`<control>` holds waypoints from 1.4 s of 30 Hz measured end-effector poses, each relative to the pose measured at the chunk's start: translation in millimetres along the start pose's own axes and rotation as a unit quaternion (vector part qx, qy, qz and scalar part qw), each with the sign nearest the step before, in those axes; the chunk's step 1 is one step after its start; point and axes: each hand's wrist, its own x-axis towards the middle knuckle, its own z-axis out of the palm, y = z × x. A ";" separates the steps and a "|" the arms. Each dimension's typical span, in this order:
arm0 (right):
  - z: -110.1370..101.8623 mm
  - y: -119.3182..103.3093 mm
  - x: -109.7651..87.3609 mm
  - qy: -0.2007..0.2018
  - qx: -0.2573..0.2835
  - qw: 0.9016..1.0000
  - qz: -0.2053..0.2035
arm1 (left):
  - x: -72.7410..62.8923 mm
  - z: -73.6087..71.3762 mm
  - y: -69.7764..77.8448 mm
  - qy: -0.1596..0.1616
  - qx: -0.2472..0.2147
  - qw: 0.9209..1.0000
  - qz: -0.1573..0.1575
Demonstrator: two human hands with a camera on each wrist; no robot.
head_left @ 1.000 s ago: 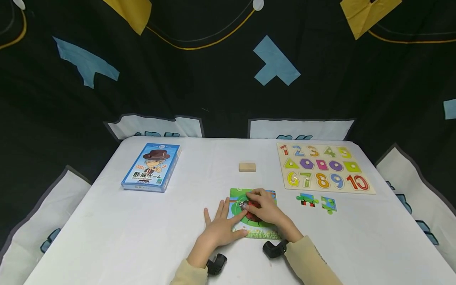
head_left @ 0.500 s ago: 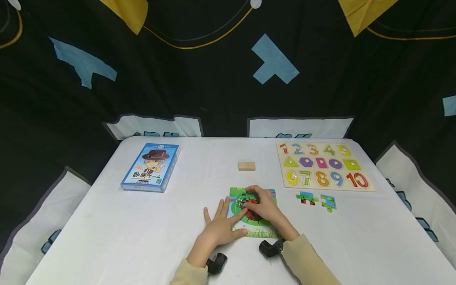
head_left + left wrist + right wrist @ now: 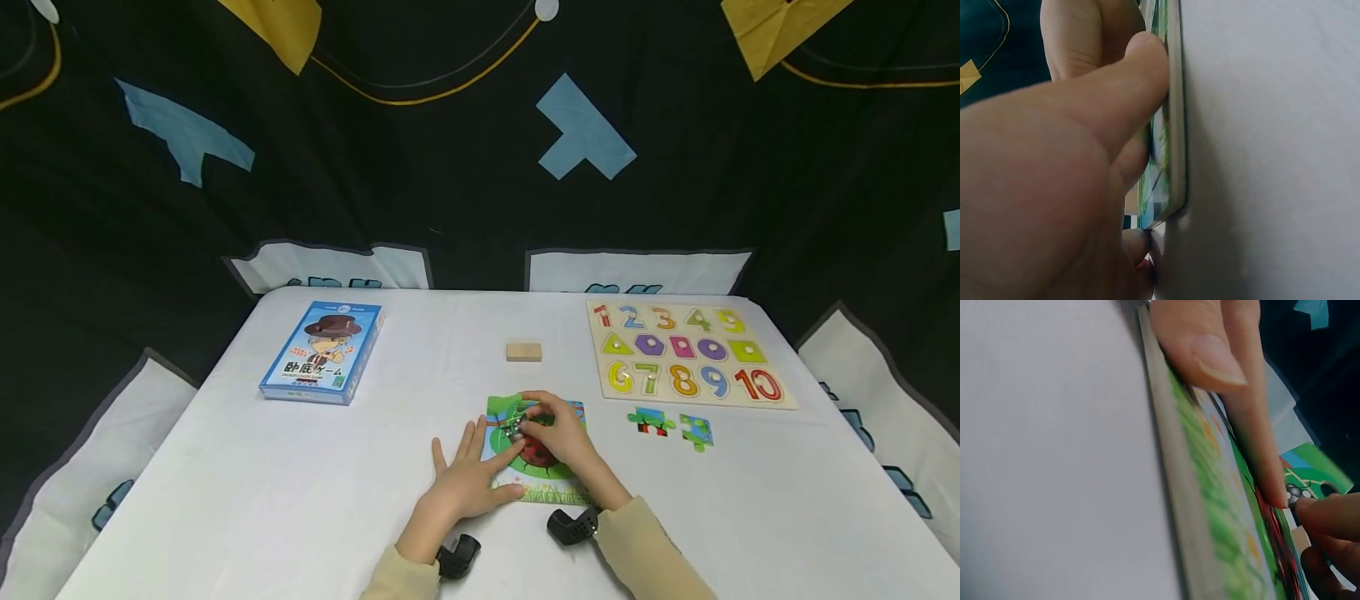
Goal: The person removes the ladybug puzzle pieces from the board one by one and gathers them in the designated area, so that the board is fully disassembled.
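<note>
The left hand (image 3: 465,485) rests spread on the ladybird puzzle (image 3: 555,492), which lies flat on the table (image 3: 300,500); just beyond, the right hand (image 3: 564,437) pinches a tilted puzzle piece (image 3: 1314,464), likely light, stiff and slightly slick, best held by its edges

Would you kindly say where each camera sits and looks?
Head: head-worn, facing forward and down at the table; left hand and right hand show.
Left wrist: wrist-worn, facing the puzzle side-on; left hand in foreground.
Right wrist: wrist-worn, facing across the puzzle; both hands' fingers show.
Wrist views share the left thumb.
</note>
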 end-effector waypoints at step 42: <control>-77.2 12.6 -46.9 0.063 -0.170 0.983 0.026 | -0.3 0.4 -1.3 0.004 -0.015 1.000 0.005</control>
